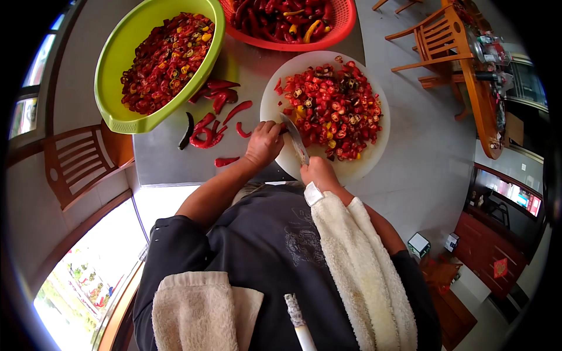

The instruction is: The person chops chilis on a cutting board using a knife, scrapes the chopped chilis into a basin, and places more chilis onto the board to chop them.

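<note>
My right hand [319, 173] is closed round the handle of a knife [296, 139], whose blade points up and left over the left part of a round white cutting board [374, 155]. My left hand [265, 142] is at the board's left edge with its fingers bent together, close to the blade tip, on a dark pepper [284, 128] that is mostly hidden. Chopped red peppers [336, 111] with a few yellow pieces are heaped on the board. Whole red peppers [237, 110] and one dark pepper [186, 131] lie loose on the table left of my left hand.
A green basin [104, 88] of chopped peppers stands at the upper left. Behind the board is a red basket [346, 32] of whole peppers. Wooden chairs [76, 161] flank the metal table [161, 169]. A towel [357, 257] hangs over my right forearm; a cigarette [300, 324] shows below.
</note>
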The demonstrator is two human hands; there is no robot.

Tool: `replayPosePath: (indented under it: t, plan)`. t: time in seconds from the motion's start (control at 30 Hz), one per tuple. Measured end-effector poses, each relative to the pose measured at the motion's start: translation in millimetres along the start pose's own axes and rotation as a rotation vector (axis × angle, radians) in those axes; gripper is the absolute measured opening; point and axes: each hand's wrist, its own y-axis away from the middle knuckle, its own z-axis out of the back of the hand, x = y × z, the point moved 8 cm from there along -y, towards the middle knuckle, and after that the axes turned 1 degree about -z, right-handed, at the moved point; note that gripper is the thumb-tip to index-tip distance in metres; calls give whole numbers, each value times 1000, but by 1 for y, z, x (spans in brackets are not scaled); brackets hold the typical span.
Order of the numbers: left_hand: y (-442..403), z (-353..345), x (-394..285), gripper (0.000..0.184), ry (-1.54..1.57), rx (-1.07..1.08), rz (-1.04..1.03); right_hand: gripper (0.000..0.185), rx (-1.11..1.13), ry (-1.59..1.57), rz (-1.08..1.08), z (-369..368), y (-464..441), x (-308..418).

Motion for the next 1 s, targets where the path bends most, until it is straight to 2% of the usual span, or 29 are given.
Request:
replayPosePath:
  t: [0.07, 0.27, 0.4, 0.6, 0.9, 1.0]
  plan:
    - [0, 0, -1, 23, -13, 14, -19, 26, 28, 3, 3, -7, -11, 0]
    - [5, 2, -1, 23, -12, -29, 1, 27, -189, -31, 57, -1, -16, -13]
    - [3, -2, 0, 22, 3, 2, 61, 29, -219, -30, 150, 15, -9, -15]
    - [6, -2, 4, 23, 10, -40, 75, 28, -92, 53, 187, 7, 2, -8]
    - [4, -4, 6, 22, 28, -28, 79, 25, -21, 70, 111, -1, -3, -8]
    - [6, -5, 8, 23, 31, -35, 81, 24, -75, 50, 99, -6, -22, 2]
